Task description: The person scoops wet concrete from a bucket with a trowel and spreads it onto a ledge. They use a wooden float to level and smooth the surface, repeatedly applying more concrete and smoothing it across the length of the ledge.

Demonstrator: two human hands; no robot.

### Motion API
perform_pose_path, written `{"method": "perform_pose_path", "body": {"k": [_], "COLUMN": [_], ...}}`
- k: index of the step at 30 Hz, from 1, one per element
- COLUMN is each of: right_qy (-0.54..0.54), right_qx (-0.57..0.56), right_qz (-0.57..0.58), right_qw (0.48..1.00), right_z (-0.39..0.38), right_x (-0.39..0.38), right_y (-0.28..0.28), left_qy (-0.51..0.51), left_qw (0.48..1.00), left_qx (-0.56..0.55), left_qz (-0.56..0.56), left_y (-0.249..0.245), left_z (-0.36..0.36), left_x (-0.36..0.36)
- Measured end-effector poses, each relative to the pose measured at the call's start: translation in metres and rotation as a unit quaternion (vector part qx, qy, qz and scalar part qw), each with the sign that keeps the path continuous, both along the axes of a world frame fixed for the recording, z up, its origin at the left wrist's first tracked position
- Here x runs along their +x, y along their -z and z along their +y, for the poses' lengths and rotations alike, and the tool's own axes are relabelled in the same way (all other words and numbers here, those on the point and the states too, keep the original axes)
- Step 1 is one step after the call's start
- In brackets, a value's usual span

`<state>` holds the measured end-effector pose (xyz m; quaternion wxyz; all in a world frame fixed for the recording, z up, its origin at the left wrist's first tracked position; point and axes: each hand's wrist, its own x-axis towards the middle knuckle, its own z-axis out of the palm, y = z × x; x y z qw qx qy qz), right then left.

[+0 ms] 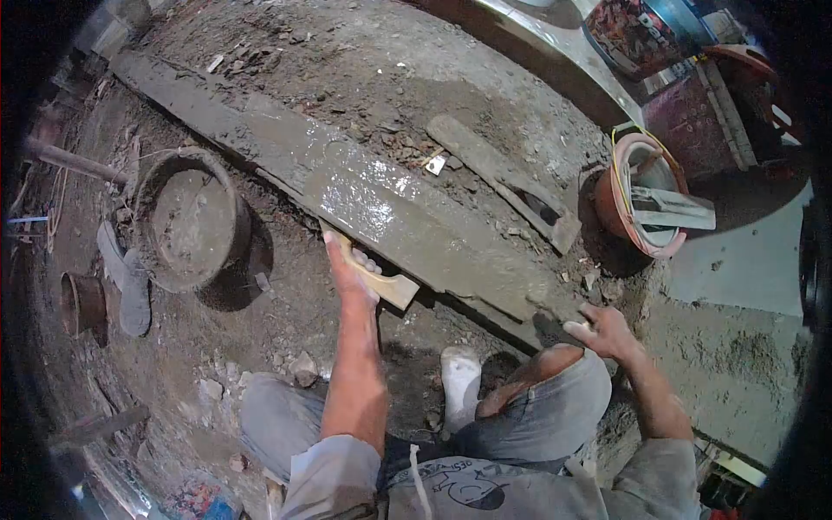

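A long strip of wet grey mortar (416,208) runs diagonally across the ground, glossy in its middle part. My left hand (349,273) is closed around a pale yellow wooden handle (390,288) at the near edge of the strip. My right hand (607,332) is at the strip's right end, fingers closed on a dark trowel (550,331) smeared with mortar; its handle is mostly hidden by the hand.
A bucket of mortar (192,217) stands at left near slippers (135,290) and a small pot (82,303). Beyond the strip lies a wooden float (485,165). At right are an orange bucket with tools (614,208) and a blue-rimmed bucket (641,35).
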<state>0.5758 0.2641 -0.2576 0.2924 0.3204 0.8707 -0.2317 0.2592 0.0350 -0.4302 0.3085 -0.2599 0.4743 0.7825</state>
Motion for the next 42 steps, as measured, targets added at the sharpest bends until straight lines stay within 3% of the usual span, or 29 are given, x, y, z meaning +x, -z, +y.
{"method": "perform_pose_path", "body": {"k": [2, 6, 10, 12, 23, 32, 38, 42], "right_qy": [0.064, 0.045, 0.016, -0.006, 0.124, 0.164, 0.234, 0.157], "right_qx": [-0.018, -0.013, -0.023, -0.013, -0.033, -0.026, -0.053, -0.021], "right_qz": [0.02, 0.112, 0.113, 0.06, 0.103, 0.199, 0.211, 0.202], "right_qw": [0.998, 0.993, 0.993, 0.998, 0.986, 0.966, 0.948, 0.966], "right_z": [-0.002, -0.003, -0.013, -0.015, -0.009, -0.012, -0.003, -0.006], "right_x": [0.005, -0.021, -0.059, -0.064, 0.031, 0.019, 0.014, 0.018], "right_y": [-0.008, 0.016, 0.035, 0.037, 0.041, 0.041, 0.033, 0.042], "left_qy": [-0.003, 0.009, 0.004, 0.003, 0.01, 0.025, 0.142, 0.151], "left_qw": [1.0, 1.0, 1.0, 1.0, 1.0, 0.999, 0.988, 0.987], "left_qx": [0.0, 0.007, -0.005, -0.006, -0.005, 0.024, 0.034, 0.038], "left_qz": [0.006, 0.013, 0.008, 0.013, 0.012, -0.025, -0.055, -0.049], "left_y": [0.002, -0.001, -0.002, 0.0, 0.0, 0.003, 0.02, 0.041], "left_z": [-0.001, -0.001, -0.002, -0.003, -0.003, 0.006, 0.001, -0.001], "left_x": [0.0, 0.0, 0.001, 0.001, 0.01, 0.087, 0.158, 0.179]}}
